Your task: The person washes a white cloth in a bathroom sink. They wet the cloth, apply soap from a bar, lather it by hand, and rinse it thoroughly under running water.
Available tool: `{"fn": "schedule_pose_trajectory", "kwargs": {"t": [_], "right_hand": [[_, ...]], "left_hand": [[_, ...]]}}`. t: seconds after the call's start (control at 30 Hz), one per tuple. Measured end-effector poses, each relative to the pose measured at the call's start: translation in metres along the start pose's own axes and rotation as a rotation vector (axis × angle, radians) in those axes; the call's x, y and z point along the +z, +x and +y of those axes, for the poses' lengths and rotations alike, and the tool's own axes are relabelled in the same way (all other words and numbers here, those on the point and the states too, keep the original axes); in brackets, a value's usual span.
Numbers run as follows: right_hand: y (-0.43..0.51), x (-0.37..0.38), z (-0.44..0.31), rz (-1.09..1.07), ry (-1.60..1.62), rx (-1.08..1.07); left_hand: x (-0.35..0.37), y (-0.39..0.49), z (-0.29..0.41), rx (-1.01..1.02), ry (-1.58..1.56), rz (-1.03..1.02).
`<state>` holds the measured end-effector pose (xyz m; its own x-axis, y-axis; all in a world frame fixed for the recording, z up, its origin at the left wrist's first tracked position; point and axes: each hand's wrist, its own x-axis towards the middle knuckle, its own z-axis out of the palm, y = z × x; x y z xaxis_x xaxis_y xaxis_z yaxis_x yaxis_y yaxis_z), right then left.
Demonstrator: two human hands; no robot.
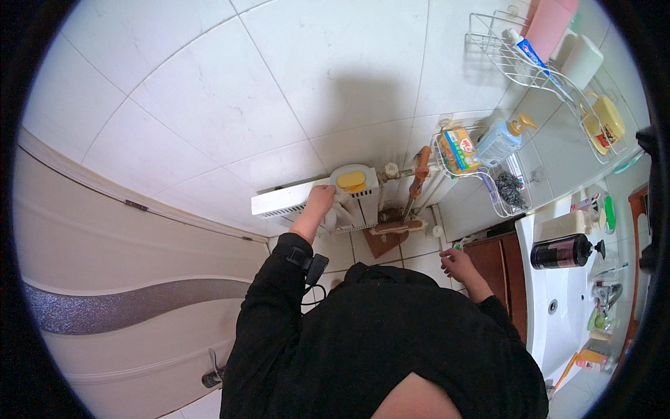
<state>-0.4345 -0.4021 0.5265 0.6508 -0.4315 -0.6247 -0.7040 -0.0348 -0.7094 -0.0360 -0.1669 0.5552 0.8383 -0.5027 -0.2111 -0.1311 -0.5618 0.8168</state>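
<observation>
My left hand (320, 203) is closed on a pale cloth (339, 212) that hangs against the front of a white radiator (285, 200). Just right of that hand, a soap dish (340, 172) rests on the radiator's top with yellow soap (352, 180) in it. My right hand (458, 264) hangs low by the brown vanity cabinet (489, 262). Its fingers are slightly curled and apart, and nothing shows in them.
A broom (419, 175) and dustpan (384, 243) stand beside the radiator. Wire corner shelves (497, 209) hold a blue pump bottle (500, 144) and steel wool (509, 189). At right is a washbasin (555, 335) with a black pump bottle (560, 251). A door (131, 235) is at left.
</observation>
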Motion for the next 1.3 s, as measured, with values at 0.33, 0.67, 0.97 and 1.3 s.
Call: {"fn": "schedule_pose_trajectory", "kwargs": {"t": [0.33,0.67,0.97,1.3], "right_hand": [[0.000,-0.001,0.005,-0.003,-0.028,-0.010],[0.002,0.000,0.010,-0.005,-0.019,-0.020],[0.000,0.003,-0.007,-0.004,-0.159,-0.178],[-0.018,0.008,-0.087,0.005,-0.051,-0.691]], "left_hand": [[0.008,0.009,-0.008,-0.140,-0.211,-0.008],[-0.009,-0.026,0.014,-0.115,-0.080,0.005],[-0.030,-0.085,0.056,-0.092,0.074,-0.612],[-0.002,-0.098,0.144,-0.148,-0.382,-1.125]]}}
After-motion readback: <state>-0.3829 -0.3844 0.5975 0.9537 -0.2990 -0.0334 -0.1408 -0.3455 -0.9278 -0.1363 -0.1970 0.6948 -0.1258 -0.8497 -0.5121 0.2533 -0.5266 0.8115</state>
